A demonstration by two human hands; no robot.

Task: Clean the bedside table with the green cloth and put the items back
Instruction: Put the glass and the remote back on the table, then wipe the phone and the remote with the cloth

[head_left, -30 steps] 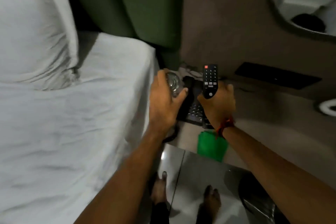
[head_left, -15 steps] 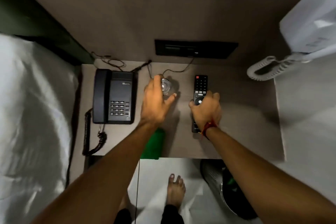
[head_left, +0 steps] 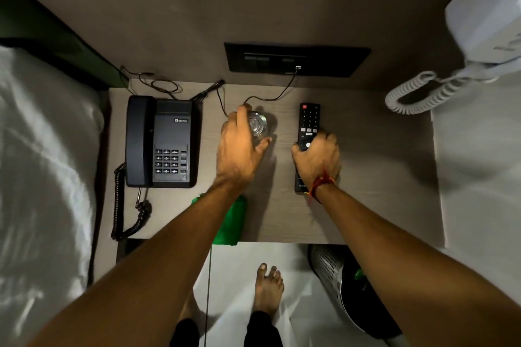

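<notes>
The bedside table [head_left: 380,177] is a pale wood top seen from above. My left hand [head_left: 239,152] is wrapped around a clear glass [head_left: 258,124] that stands on the table near its middle. My right hand [head_left: 317,156] grips a black remote [head_left: 308,121] that lies flat on the table, pointing at the wall. A black telephone [head_left: 159,141] sits at the table's left. The folded green cloth [head_left: 232,222] lies at the front edge, partly hidden under my left forearm.
A white bed [head_left: 42,177] borders the table on the left. A dark socket panel [head_left: 296,59] is on the wall behind, with thin cables trailing onto the table. A white wall phone [head_left: 485,17] with a coiled cord hangs at right. A waste bin [head_left: 346,284] stands below.
A second ago both hands held the glass and remote raised beside the bed. Since then they came down to the table, where the glass and remote now rest, still gripped.
</notes>
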